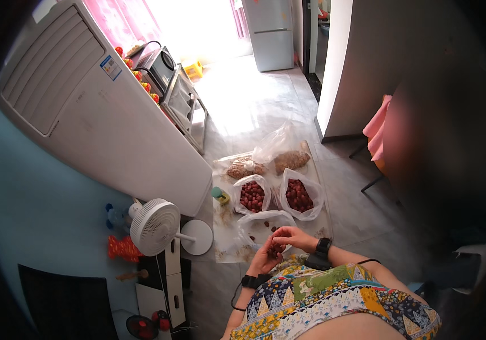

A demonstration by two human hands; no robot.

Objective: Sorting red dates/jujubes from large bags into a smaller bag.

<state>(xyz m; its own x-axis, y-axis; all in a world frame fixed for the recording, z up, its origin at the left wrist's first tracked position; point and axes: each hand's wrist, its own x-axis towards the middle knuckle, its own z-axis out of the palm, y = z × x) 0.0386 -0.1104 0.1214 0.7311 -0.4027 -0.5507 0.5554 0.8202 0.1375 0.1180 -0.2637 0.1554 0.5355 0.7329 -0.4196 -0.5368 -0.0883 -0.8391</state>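
Note:
My left hand [261, 260] is cupped, palm up, around several dark red dried dates [274, 250], just over the near edge of a low table [225, 231]. The fingers of my right hand [299, 239] bend down to the dates in that palm; whether a date is pinched between them is hidden. Just beyond my hands lies an open clear plastic bag [248, 220] with a few loose dates [267, 223] in it. Behind it stand two open plastic bags, the left one [237, 194] and the right one [317, 199], both filled with red dates.
At the table's far end lie a knotted bag of brown dried food [245, 168] and a second such bag [292, 161]. A green-lidded jar [221, 195] stands at the left edge. A white fan [156, 227] and an air conditioner [111, 114] are left; a chair with pink cloth [378, 129] is right.

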